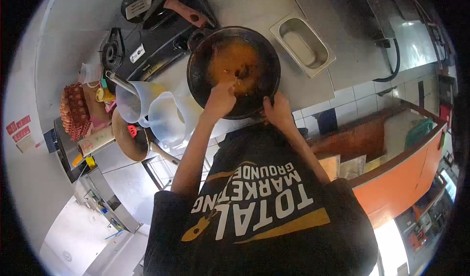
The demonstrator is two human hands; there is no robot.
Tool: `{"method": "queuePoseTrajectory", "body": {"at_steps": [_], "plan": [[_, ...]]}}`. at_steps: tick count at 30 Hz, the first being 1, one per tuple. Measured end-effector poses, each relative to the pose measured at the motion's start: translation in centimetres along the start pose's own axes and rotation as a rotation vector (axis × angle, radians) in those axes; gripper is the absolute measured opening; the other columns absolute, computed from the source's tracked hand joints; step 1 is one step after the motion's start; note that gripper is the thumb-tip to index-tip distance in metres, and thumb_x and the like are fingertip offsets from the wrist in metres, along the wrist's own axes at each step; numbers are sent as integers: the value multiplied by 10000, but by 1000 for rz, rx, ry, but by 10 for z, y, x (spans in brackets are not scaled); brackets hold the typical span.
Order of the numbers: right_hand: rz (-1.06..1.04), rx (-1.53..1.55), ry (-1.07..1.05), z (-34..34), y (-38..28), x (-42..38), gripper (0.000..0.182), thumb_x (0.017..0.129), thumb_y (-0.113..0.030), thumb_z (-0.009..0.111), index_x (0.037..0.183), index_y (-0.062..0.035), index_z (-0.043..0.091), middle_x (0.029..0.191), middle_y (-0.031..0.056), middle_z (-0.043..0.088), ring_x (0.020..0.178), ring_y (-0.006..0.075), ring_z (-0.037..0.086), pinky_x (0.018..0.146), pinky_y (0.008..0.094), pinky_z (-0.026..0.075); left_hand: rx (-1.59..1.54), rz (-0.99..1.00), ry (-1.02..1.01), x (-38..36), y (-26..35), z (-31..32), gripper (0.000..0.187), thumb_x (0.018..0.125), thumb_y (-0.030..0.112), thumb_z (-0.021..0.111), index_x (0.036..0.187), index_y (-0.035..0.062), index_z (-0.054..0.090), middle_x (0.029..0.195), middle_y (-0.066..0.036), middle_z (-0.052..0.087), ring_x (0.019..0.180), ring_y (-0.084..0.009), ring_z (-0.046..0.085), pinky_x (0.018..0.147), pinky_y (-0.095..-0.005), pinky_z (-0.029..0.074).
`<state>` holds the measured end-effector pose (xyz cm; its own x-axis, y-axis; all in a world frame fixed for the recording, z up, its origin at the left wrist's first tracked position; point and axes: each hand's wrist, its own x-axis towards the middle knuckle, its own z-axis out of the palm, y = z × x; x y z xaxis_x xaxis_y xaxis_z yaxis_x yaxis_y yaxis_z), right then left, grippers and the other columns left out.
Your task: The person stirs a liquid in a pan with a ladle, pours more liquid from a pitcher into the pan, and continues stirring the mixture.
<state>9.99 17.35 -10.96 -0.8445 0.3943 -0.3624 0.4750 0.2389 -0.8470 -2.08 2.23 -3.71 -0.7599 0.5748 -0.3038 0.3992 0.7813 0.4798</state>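
Observation:
A large round black pan (200, 90) stands on the counter in front of me, with a patch of orange-brown liquid or residue (235, 60) inside. My right hand (278, 110) grips the pan's near right rim, thumb up at the edge. Over the near left side of the pan, my left hand (222, 99) reaches in with its fingers closed together. Dark and pale bits lie just past those fingertips. Whatever the left fingers hold is hidden or too small to make out.
Two translucent plastic pitchers (166, 119) and a frying pan (128, 136) stand left. Behind is a black stove (142, 51) with a slotted spatula (139, 7) and a pink-handled pan (183, 11). A steel tray (303, 43) sits right; egg trays (74, 112) are far left.

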Motion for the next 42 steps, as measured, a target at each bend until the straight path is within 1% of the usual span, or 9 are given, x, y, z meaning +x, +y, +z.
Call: {"method": "queuePoseTrajectory", "body": {"at_steps": [2, 7, 11, 17, 22, 25, 29, 34, 42], "plan": [[-66, -125, 42, -5, -18, -7, 342, 915, -217, 558, 1054, 91, 509, 870, 337, 624, 840, 478, 639, 737, 544, 500, 152, -27, -44, -2, 15, 6, 422, 819, 31, 505, 1235, 55, 575, 890, -274, 654, 862, -450, 648, 777, -528, 523], [5, 20, -23, -18, -30, -5, 396, 911, -225, 558, 1130, 101, 507, 898, 343, 622, 850, 496, 621, 742, 552, 491, 388, -23, 85, 20, 19, -2, 177, 823, 74, 516, 838, -3, 674, 754, -251, 656, 705, -404, 680, 634, -475, 570], [53, 128, -5, -11, -24, -2, 246, 891, -125, 552, 1027, 78, 516, 790, 293, 636, 704, 440, 662, 661, 501, 518, 393, -82, 90, 29, 11, -19, 170, 822, 53, 512, 886, 2, 661, 776, -258, 656, 747, -413, 676, 664, -494, 561], [-102, -139, 51, -7, -15, -1, 253, 884, -144, 568, 990, 80, 513, 794, 312, 627, 768, 481, 638, 685, 519, 510, 247, -95, 4, -7, -9, -1, 486, 826, 39, 503, 1310, 74, 520, 853, -286, 643, 812, -454, 652, 733, -518, 540], [-48, 20, 16, -10, -18, -1, 266, 873, -157, 576, 968, 84, 514, 828, 337, 615, 844, 518, 604, 729, 550, 486, 82, -63, -90, -27, 8, 19, 577, 792, -2, 499, 1363, 73, 459, 909, -307, 635, 891, -487, 627, 814, -550, 498], [-69, -37, 15, -12, -16, 0, 302, 877, -194, 590, 993, 77, 525, 851, 333, 613, 838, 525, 590, 737, 556, 470, 130, 56, 104, -24, 30, 11, 425, 812, 25, 505, 1232, 51, 569, 841, -268, 645, 804, -443, 646, 736, -511, 536], [-126, -62, 53, -8, -11, -2, 314, 880, -217, 595, 984, 73, 528, 866, 325, 618, 826, 524, 589, 735, 552, 469, 377, -53, -108, 16, 33, -10, 385, 810, 52, 523, 1191, 28, 574, 880, -258, 659, 790, -415, 672, 718, -492, 550], [145, 116, -70, -24, -47, -7, 265, 874, -168, 570, 975, 70, 511, 813, 347, 605, 816, 532, 598, 732, 562, 483, 353, -80, 24, 22, -11, -14, 181, 804, 48, 516, 920, 14, 651, 797, -235, 664, 761, -428, 666, 708, -494, 549], [-66, -52, 7, -11, -18, -1, 249, 888, -144, 541, 1015, 68, 517, 799, 326, 625, 761, 461, 651, 691, 520, 525, 134, -14, -42, -19, 12, 6, 378, 767, -9, 512, 1125, 31, 625, 795, -259, 645, 787, -442, 651, 747, -507, 529]]}}
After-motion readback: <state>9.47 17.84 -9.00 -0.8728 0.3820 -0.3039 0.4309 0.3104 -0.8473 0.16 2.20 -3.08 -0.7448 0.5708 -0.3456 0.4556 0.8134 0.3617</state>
